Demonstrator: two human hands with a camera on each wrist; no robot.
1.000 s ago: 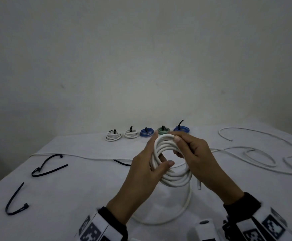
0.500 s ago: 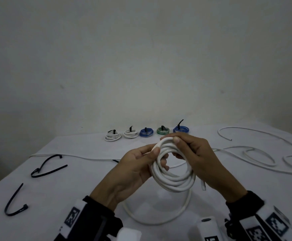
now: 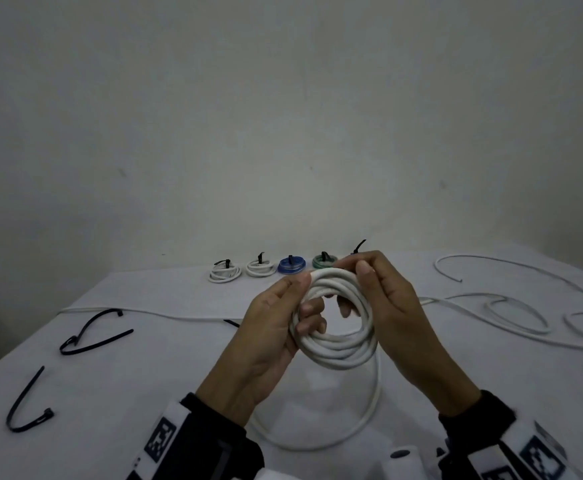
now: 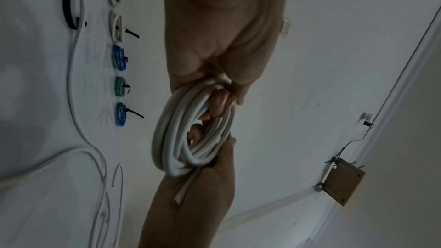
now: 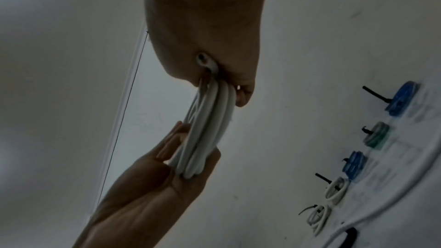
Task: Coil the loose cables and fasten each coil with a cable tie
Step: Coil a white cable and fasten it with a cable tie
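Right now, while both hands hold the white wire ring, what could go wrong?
1. The white coil has no tie on it yet. If the left hand or right hand loosens, it may spring open.
2. A loose loop of cable hangs below and may snag or tug.
3. The spare black ties lie far to the left, so one hand must let go to fetch one.

Plain pale wall (image 3: 283, 116) behind white-covered table (image 3: 144, 375); dim light; small wooden board (image 4: 343, 184) fixed to wall.
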